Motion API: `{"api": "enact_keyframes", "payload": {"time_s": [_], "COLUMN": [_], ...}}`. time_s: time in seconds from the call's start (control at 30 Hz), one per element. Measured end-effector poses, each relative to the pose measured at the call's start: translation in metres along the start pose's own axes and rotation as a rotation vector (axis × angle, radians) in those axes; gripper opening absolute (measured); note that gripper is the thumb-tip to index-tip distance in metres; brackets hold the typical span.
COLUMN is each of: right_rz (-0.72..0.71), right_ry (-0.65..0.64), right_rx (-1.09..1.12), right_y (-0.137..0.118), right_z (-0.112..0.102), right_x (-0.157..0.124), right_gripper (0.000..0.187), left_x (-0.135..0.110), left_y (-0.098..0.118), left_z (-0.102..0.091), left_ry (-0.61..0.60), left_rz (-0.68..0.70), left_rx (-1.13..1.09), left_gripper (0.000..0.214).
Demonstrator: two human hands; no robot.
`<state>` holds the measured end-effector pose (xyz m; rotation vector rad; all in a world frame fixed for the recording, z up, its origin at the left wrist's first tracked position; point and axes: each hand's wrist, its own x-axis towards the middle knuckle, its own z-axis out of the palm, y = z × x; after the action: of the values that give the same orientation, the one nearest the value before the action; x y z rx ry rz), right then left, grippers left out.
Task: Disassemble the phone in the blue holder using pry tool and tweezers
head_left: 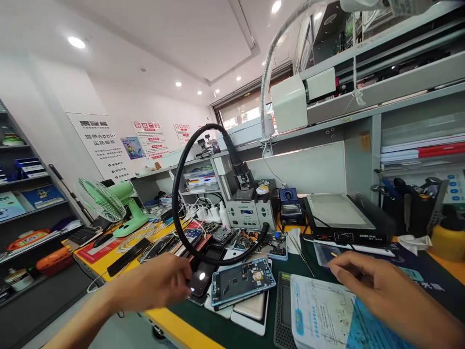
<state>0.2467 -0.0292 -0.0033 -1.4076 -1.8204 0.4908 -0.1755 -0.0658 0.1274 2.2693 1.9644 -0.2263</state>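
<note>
My left hand [158,283] hovers with curled fingers over the left side of the phone pile, and nothing shows in it. Beside it lies a dark phone [205,276]. An opened blue-framed phone [243,281] with bare circuitry rests on top of other phones, among them a white phone [256,322]. My right hand [378,288] is over a worn white-and-blue booklet [319,310], thumb and forefinger pinched together. A tiny yellowish tip shows by those fingertips; whether it is held is unclear. Close by are tweezers [304,257] and a small clear bag [325,253].
A thick black hose [177,194] loops from the grey rework station [249,213] across the bench. Behind are a blue device [291,203] and a flat heating plate [341,218]. A green fan [109,198] stands left, a tool holder [410,208] right. Cables and phone parts clutter the yellow-edged bench.
</note>
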Motion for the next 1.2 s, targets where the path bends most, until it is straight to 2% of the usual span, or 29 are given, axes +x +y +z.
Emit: {"api": "enact_keyframes", "payload": {"time_s": [0.1, 0.17, 0.23, 0.4, 0.63, 0.8, 0.97, 1.1, 1.2], "right_rz": [0.042, 0.056, 0.064, 0.040, 0.001, 0.051, 0.085, 0.055, 0.035], "right_ry": [-0.136, -0.160, -0.175, -0.168, -0.161, -0.170, -0.189, -0.245, -0.282], "right_rx": [-0.043, -0.039, -0.014, 0.019, 0.032, 0.074, 0.368, 0.481, 0.404], "right_y": [-0.001, -0.002, -0.004, -0.012, -0.019, -0.016, -0.020, -0.033, -0.042], "right_z": [0.000, 0.001, 0.000, -0.004, -0.004, -0.003, -0.009, -0.020, -0.033], "right_x": [-0.001, -0.002, -0.002, -0.003, -0.007, -0.004, -0.007, -0.015, -0.018], "right_gripper": [0.038, 0.039, 0.040, 0.039, 0.036, 0.040, 0.049, 0.062, 0.049], "left_x": [-0.006, 0.007, 0.026, 0.061, 0.067, 0.052, 0.039, 0.049, 0.062], "left_y": [0.049, 0.071, 0.082, 0.080, 0.070, 0.073, 0.095, 0.123, 0.145], "left_z": [0.012, 0.023, 0.033, 0.042, 0.051, 0.055, 0.066, 0.080, 0.086], "left_ry": [-0.065, -0.059, -0.050, -0.046, 0.040, 0.281, 0.613, 0.844, 0.987], "left_rz": [0.199, 0.261, 0.288, 0.275, 0.301, 0.354, 0.579, 0.770, 0.867], "left_rx": [-0.022, -0.002, 0.022, 0.049, 0.052, 0.089, 0.171, 0.229, 0.241], "left_gripper": [0.041, 0.050, 0.062, 0.078, 0.088, 0.070, 0.076, 0.071, 0.063]}}
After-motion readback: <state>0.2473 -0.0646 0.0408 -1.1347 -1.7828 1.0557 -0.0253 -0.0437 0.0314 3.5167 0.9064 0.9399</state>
